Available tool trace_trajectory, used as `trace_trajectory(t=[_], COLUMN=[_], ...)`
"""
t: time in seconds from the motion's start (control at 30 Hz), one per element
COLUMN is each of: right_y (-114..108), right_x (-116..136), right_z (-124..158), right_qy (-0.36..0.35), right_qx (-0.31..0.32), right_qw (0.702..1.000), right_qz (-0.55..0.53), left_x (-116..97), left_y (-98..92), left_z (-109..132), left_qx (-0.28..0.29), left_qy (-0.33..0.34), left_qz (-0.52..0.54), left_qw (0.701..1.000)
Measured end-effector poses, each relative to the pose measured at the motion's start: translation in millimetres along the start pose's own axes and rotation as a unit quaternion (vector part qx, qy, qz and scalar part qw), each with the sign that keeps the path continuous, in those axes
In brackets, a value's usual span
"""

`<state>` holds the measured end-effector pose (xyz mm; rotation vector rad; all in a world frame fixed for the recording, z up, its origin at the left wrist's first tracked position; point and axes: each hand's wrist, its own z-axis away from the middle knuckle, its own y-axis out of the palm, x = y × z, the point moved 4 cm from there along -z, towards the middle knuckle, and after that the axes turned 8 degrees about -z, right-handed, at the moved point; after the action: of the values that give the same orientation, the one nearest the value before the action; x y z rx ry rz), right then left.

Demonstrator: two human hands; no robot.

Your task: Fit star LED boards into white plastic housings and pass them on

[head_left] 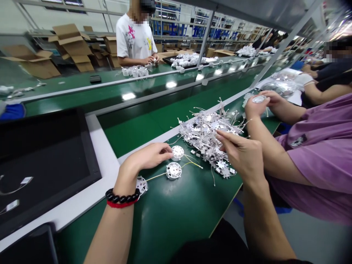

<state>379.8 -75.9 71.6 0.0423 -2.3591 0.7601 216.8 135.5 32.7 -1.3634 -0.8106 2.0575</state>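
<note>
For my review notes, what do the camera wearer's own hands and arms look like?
The left hand is ungloved; its wrist wears a bracelet of shiny black beads and a thin red band. The right hand is ungloved too, its wrist unadorned. No sleeve shows on either forearm.

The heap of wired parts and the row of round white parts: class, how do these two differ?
The heap is far bigger than the row. The heap is a loose tangle, while the row is lined up neatly. The right hand is by the heap; the left hand is at the row. Both look whitish and wired, on the green table.
</note>
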Motion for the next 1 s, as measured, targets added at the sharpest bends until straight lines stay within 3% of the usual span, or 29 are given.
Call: trace_trajectory(t=[0.3, 0.4, 0.53, 0.63, 0.77, 1.0], right_y=[13.2, 20.8, 28.2, 26.9, 25.1, 26.9], right_x=[23.8, 25.7, 17.3, 13.3, 19.0, 39.9], right_z=[2.1, 1.2, -5.4, -7.1, -2.6, 3.1], right_qy=[0.025, 0.048, 0.088, 0.088, 0.071, 0.045], right_qx=[-0.025, 0.025, 0.111, 0.072, 0.006, 0.032], right_qw=[0.980, 0.977, 0.983, 0.984, 0.965, 0.928], right_qz=[-0.194, -0.208, -0.120, -0.138, -0.251, -0.367], left_x=[-20.3, -26.9, -29.7, -28.2, -26.3, -37.3], left_y=[-2.3, 0.3, 5.4, 7.9, 10.4, 7.8], left_z=[-0.3, -2.2, -6.4, -8.7, -10.3, -6.5], left_qx=[-0.083, -0.099, -0.096, -0.088, -0.091, -0.095], left_qy=[0.061, 0.101, 0.117, 0.112, 0.110, 0.137], left_qz=[0.049, 0.069, 0.068, 0.067, 0.080, 0.143], left_qw=[0.993, 0.988, 0.986, 0.988, 0.987, 0.976])
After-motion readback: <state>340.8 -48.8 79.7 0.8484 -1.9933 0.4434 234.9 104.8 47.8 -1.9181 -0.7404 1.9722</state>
